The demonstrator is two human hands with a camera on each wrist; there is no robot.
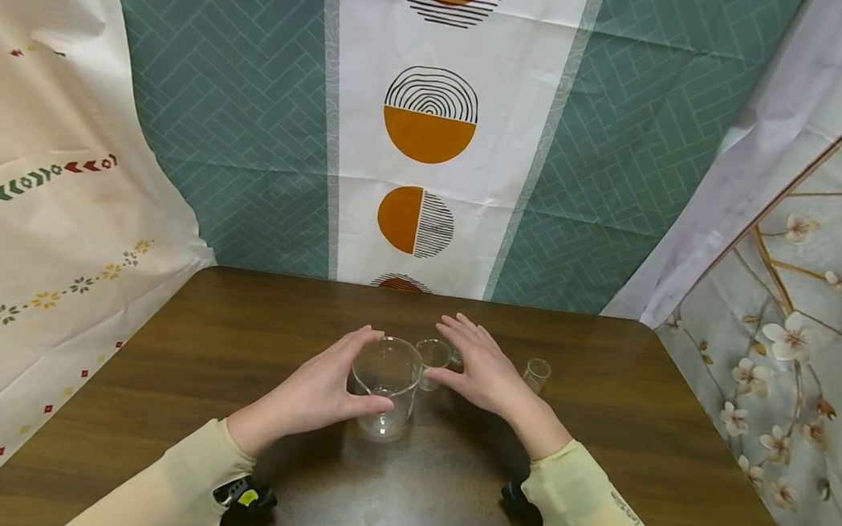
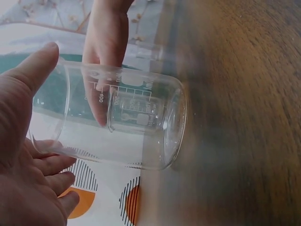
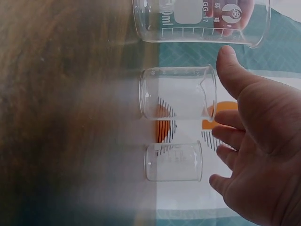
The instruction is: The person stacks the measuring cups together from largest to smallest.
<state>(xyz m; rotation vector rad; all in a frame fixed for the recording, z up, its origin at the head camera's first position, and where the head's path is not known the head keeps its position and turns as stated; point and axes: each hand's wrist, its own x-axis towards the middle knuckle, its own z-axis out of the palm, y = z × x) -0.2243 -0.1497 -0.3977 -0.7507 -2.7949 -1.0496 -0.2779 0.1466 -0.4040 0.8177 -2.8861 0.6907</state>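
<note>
A large clear glass beaker (image 1: 401,411) with white markings stands upright on the table. My left hand (image 1: 319,389) curves loosely about its upper left side, thumb at the near side of the rim and fingers at the far side. In the left wrist view, those fingers fan out past the glass. A smaller beaker (image 1: 430,383) stands just behind and to the right. My right hand (image 1: 483,371) is beside it, fingers extended and thumb tip close to its rim. Nothing is held in it. The right wrist view shows the smaller beaker (image 3: 178,94) and a still smaller one (image 3: 174,162).
Right of my right hand stands a small glass vessel (image 1: 538,371), partly hidden by the wrist. Everything stands on a dark wooden table (image 1: 244,316). Patterned cloth (image 1: 256,124) hangs behind it, with more cloth at the left and a floral panel (image 1: 783,382) at the right.
</note>
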